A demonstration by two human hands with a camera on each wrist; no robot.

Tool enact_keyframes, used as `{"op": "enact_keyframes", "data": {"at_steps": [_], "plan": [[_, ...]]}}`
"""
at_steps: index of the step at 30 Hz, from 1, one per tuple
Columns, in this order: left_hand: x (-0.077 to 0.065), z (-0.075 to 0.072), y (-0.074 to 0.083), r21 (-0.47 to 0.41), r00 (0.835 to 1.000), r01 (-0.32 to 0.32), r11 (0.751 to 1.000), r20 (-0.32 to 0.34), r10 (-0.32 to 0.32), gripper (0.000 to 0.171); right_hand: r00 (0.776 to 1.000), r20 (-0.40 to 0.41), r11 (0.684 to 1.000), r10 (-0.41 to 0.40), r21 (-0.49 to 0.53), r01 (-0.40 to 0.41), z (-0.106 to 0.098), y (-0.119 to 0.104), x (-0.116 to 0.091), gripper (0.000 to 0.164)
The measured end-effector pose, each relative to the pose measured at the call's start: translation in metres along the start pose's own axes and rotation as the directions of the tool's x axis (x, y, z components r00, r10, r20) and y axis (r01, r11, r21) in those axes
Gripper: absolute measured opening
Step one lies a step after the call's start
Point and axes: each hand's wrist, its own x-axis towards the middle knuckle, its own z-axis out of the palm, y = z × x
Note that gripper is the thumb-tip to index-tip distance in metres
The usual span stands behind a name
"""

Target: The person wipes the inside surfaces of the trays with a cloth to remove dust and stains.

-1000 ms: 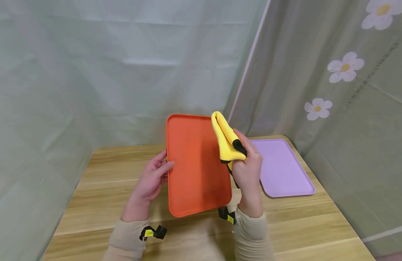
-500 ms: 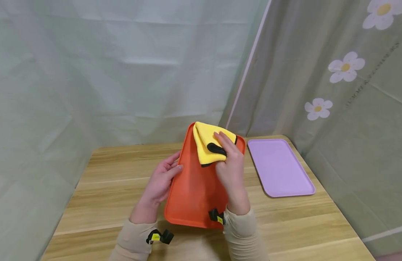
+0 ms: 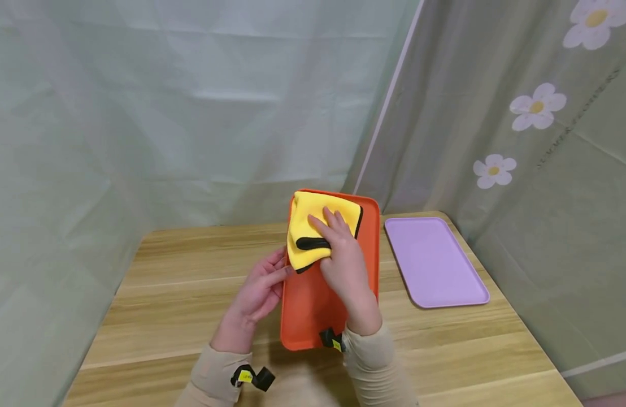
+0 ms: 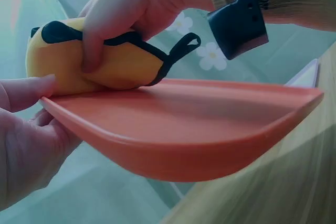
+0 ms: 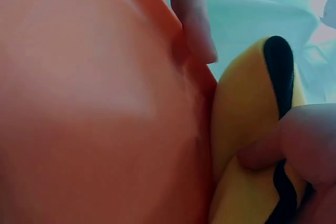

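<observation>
An orange rectangular tray (image 3: pixel 305 316) is held up off the table, tilted, its inner face toward the head camera. My left hand (image 3: pixel 259 291) grips its left rim, thumb over the edge and fingers underneath. A folded yellow cloth (image 3: pixel 304 219) with black edging lies against the upper left of the tray's inner face. My right hand (image 3: pixel 346 265) holds it there, fingers spread on top; in the left wrist view the thumb presses into the side of the cloth (image 4: pixel 60 74). In the right wrist view the cloth (image 5: pixel 239 114) meets the rim close by the left thumb.
A lilac tray (image 3: pixel 437 263) lies flat at the table's right side. Beneath everything is a wood-grain table (image 3: pixel 170 294). Pale curtains (image 3: pixel 216 113) hang behind and at both sides, the right one with printed white flowers (image 3: pixel 537 107).
My right hand has brought the cloth leftward and down from the tray's right edge onto its upper left. The tray has swung slightly right, with my left hand still on its rim.
</observation>
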Motion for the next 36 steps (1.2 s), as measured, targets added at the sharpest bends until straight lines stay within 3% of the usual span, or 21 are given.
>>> {"op": "enact_keyframes", "data": {"at_steps": [9, 18, 24, 31, 36], "plan": [[-0.001, -0.004, -0.003, 0.014, 0.999, -0.042, 0.999, -0.033, 0.042, 0.056, 0.99, 0.141, 0.992, -0.012, -0.121, 0.029, 0.003, -0.005, 0.01, 0.103], [-0.004, -0.008, 0.002, 0.155, 0.999, -0.048, 0.987, 0.007, 0.048, 0.056, 0.975, 0.214, 0.964, -0.066, -0.239, 0.118, 0.005, -0.013, 0.017, 0.108], [-0.005, -0.012, 0.008, 0.234, 0.999, -0.038, 0.971, 0.001, 0.039, 0.052, 0.97, 0.225, 0.948, -0.095, -0.277, 0.157, 0.006, -0.017, 0.019, 0.102], [-0.004, -0.015, 0.009, 0.232, 0.997, -0.072, 0.97, 0.031, 0.066, 0.054, 0.965, 0.23, 0.924, -0.125, -0.327, 0.197, 0.009, -0.019, 0.021, 0.099], [-0.006, -0.017, 0.009, 0.239, 0.998, -0.07, 0.969, 0.016, 0.068, 0.054, 0.96, 0.238, 0.912, -0.148, -0.343, 0.226, 0.013, -0.02, 0.019, 0.098]]}}
